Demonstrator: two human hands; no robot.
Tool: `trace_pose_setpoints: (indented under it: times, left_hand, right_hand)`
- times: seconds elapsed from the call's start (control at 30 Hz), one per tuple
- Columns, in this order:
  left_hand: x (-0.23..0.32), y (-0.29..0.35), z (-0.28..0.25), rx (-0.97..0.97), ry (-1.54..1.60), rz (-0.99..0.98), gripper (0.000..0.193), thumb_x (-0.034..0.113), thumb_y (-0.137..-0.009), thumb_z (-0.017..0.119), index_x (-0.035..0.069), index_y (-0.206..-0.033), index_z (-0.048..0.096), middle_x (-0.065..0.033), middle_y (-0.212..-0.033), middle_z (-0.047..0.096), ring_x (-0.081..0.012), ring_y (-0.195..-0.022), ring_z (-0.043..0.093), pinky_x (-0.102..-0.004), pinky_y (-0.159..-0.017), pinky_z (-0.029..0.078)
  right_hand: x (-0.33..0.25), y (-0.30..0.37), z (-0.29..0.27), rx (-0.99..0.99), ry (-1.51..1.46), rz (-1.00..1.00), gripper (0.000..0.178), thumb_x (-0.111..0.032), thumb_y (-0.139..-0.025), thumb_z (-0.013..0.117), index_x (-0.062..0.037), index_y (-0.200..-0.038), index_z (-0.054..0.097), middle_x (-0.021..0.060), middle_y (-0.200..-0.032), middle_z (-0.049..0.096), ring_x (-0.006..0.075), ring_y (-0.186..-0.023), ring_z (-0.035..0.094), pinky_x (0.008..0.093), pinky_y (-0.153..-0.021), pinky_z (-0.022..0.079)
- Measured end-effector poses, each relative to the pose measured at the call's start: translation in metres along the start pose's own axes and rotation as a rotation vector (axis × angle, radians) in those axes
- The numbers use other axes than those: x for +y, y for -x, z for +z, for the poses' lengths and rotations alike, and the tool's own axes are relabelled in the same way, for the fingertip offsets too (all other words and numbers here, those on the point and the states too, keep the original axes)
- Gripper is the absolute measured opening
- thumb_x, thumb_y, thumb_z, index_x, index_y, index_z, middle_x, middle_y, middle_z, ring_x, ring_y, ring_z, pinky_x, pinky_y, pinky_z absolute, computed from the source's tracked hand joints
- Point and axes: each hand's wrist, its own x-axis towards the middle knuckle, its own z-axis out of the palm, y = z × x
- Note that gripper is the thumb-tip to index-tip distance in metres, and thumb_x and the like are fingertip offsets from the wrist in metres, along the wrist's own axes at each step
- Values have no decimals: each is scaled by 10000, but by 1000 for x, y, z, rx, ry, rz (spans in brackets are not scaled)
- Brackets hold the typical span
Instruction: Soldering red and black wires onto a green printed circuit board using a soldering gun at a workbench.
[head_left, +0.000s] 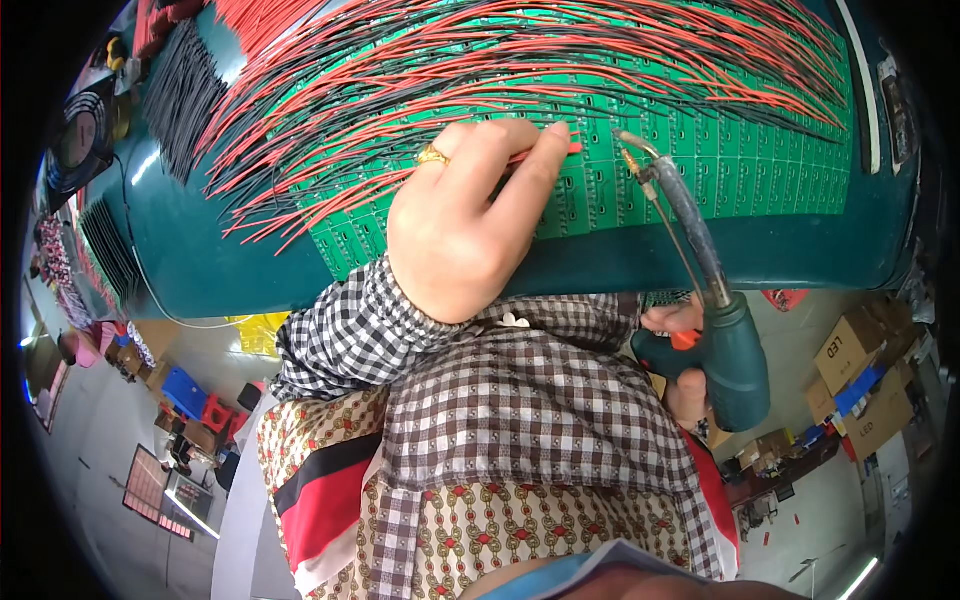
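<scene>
My left hand [465,225], a ring on one finger, is closed over the green circuit board panel [700,185], thumb and fingertips pinching red wire [574,148] whose end pokes out to the right. How many wires it holds is hidden. In my right hand [688,398], a dark green soldering gun [738,365] is gripped by its handle, barrel pointing up. Its bent tip [632,140] with a thin brass-ended feed tube [640,172] hovers over the boards, a little right of the left fingertips. Long red and black wires [520,75] fan across the panel.
A dark green tabletop [240,270] carries the work. Bundles of black wires [185,100] and red wires [262,22] lie at the far left. A white strip [860,85] runs along the right side. Cardboard boxes [865,370] stand on the floor at the right.
</scene>
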Motion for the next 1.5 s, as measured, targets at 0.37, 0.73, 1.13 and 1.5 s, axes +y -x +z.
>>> trace_pose_setpoints:
  times: [0.37,0.73,1.13,1.5]
  left_hand:
    - [0,1,4,15,10,10,328,33,-669,639,-40,-989,639,-78,-858,554,-192,-664,549,-276,-553,459]
    - [4,-1,2,-13,56,-71,349,-99,-639,668,-14,-978,672,-85,-839,598,-216,-671,598,-309,-566,463]
    - [5,-2,1,3,68,-71,361,-104,-625,666,-17,-975,671,-88,-837,592,-219,-675,590,-312,-575,458]
    - [9,-4,-3,-34,73,-117,334,-110,-643,660,-17,-964,668,-91,-845,591,-225,-705,597,-315,-603,465]
  right_hand:
    - [-1,-7,8,71,-167,-15,464,-270,-829,713,45,-1103,512,140,-1009,587,264,-956,609,406,-864,507]
    - [-1,0,15,130,-99,142,894,-523,-814,648,133,-1331,329,87,-1000,529,228,-959,545,454,-931,461]
    - [-3,-4,8,73,-131,7,482,-298,-838,698,45,-1123,518,164,-1032,590,256,-978,604,401,-868,493]
    - [-2,1,4,80,-16,77,873,-533,-854,585,135,-1337,295,129,-1036,538,274,-981,565,426,-890,490]
